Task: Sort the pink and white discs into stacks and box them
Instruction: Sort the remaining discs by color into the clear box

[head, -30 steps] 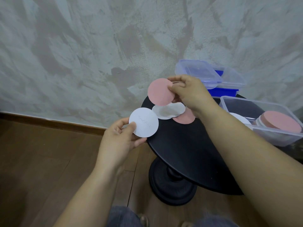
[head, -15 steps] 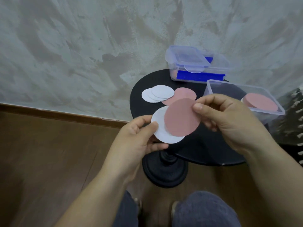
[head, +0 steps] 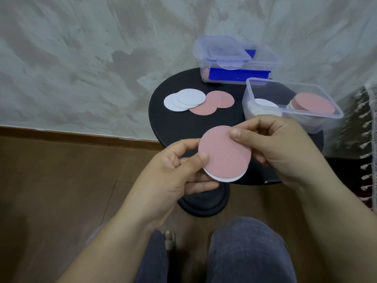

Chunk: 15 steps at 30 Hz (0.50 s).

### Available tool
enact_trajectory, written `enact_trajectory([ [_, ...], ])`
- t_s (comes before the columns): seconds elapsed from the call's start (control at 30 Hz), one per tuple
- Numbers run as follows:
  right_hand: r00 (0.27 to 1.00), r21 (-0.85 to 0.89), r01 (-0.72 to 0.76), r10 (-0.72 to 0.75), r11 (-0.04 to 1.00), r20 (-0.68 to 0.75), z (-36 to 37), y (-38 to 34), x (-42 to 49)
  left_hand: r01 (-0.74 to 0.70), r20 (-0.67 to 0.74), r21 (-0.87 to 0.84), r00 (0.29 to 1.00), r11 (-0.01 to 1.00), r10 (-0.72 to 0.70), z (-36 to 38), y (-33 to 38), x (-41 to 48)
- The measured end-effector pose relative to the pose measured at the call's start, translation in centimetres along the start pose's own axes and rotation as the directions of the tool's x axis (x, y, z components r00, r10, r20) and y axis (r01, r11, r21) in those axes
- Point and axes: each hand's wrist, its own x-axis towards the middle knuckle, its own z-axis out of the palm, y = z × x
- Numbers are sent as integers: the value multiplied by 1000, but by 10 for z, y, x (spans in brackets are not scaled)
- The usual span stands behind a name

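A pink disc [head: 225, 153] lies on top of a white disc [head: 224, 178], whose edge shows only along the bottom. My left hand [head: 179, 172] pinches the pair from the left, and my right hand [head: 273, 144] pinches the pink disc's upper right edge. They are held above the near rim of the round black table [head: 161, 111]. On the table lie three overlapping white discs [head: 183, 100] and two pink discs [head: 214, 104]. An open clear box [head: 293, 87] at the right holds a white stack [head: 265, 103] and a pink stack [head: 312, 104].
A second clear box with a loose lid [head: 234, 64] and blue parts inside stands at the table's back against the plastered wall. The table's black pedestal base [head: 204, 203] rests on a wooden floor. My knees in dark trousers [head: 244, 252] are below.
My right hand brought the pink disc from the table down onto the white disc in my left hand. The two now overlap almost fully, and both hands hold the pair.
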Motion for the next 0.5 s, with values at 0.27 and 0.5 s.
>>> enact_trajectory([
  [0.27, 992, -94, 121, -124, 988, -28, -4, -3, -4, -8, -97, -11, 995, 1000, 7, -4, -6, 4],
  [0.5, 988, 117, 147, -153, 982, 39, -10, 5, -9, 14, -213, -40, 977, 999, -22, -14, -10, 6],
])
